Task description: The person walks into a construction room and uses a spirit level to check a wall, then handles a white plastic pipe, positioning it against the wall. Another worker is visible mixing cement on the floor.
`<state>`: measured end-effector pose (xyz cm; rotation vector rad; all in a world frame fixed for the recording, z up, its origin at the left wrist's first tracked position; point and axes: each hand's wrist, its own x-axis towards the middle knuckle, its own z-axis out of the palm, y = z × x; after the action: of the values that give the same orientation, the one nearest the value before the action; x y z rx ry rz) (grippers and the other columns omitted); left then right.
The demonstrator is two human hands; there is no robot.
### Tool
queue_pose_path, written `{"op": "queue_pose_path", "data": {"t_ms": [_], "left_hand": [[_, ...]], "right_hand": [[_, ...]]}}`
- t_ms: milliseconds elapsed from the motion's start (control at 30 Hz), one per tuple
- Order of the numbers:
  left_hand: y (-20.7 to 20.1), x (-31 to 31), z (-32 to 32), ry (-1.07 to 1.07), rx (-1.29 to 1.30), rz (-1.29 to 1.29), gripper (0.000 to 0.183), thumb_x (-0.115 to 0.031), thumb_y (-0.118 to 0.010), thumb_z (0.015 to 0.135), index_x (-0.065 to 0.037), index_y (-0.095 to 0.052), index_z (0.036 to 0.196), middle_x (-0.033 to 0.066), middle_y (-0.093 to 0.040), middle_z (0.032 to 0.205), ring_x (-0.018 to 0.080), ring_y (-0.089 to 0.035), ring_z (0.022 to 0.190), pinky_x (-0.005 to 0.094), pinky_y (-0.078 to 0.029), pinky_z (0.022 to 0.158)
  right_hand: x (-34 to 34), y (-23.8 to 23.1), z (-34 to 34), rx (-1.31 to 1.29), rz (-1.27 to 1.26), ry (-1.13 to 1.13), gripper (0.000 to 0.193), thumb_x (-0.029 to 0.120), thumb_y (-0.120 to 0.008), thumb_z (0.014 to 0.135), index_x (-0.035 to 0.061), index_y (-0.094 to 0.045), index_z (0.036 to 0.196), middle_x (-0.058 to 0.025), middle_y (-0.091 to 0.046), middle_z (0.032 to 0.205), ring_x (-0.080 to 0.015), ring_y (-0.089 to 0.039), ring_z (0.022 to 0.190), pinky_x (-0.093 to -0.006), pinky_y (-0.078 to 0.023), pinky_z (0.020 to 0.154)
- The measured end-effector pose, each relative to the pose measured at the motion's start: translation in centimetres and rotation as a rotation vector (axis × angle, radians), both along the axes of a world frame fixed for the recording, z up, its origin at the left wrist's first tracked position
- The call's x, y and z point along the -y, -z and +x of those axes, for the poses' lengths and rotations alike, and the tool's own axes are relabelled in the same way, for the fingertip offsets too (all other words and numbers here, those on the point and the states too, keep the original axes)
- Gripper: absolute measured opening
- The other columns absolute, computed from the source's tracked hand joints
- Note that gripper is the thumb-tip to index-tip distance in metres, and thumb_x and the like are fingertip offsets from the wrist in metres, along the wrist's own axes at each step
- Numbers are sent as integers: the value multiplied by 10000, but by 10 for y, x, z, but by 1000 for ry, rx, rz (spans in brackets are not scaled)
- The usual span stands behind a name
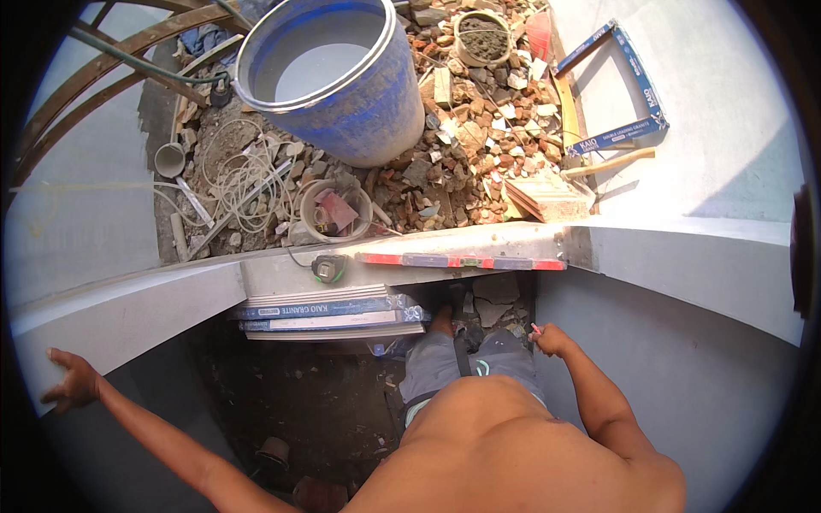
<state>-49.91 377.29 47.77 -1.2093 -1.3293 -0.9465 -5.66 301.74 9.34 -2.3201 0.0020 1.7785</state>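
At the far left my left hand [73, 380] has its fingers spread against the top of the low grey wall [128, 329], and nothing shows in it. My right hand [554, 339] is closed near my right thigh, beside the grey wall on that side. A small pinkish-red thing [536, 328] sticks out of its fingers, too small to name. Ahead, on the concrete ledge, lie a tape measure [329, 268] and a long red and grey spirit level [462, 262]. Below the ledge is a stack of boxed tiles [329, 315]. Neither hand touches these.
Beyond the ledge stands a large blue barrel [368, 120] of greyish liquid on rubble [470, 141]. Near it are a bucket [333, 212], a bucket of mortar [483, 41], tangled pale tubing [248, 192] and a hammer-like wooden handle [609, 162]. Curved wooden pieces [94, 77] lean at left.
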Motion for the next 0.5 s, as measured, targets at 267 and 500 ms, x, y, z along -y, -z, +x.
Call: {"op": "queue_pose_path", "data": {"t_ms": [267, 500], "left_hand": [[-5, -30, -23, 89, -37, -59, 1236, -709, -663, 651, 215, -254, 1363, 546, -251, 1236, 623, -502, 1060, 593, -498, 847], [6, 17, 32, 82, 163, -356, 1123, -736, -599, 713, 6, -257, 1483, 439, -52, 1477, 575, -193, 1365, 534, -226, 1129]], "right_hand": [[97, -1, -128, 133, -21, 306, 365, 320, -612, 883, -6, -640, 1046, -209, -664, 918, -329, -631, 877, -409, -487, 786], [161, -1, -168, 119, 132, 775, 257, 226, -598, 908, -4, -634, 1016, -49, -592, 691, -140, -579, 631, -327, -494, 633]]}}
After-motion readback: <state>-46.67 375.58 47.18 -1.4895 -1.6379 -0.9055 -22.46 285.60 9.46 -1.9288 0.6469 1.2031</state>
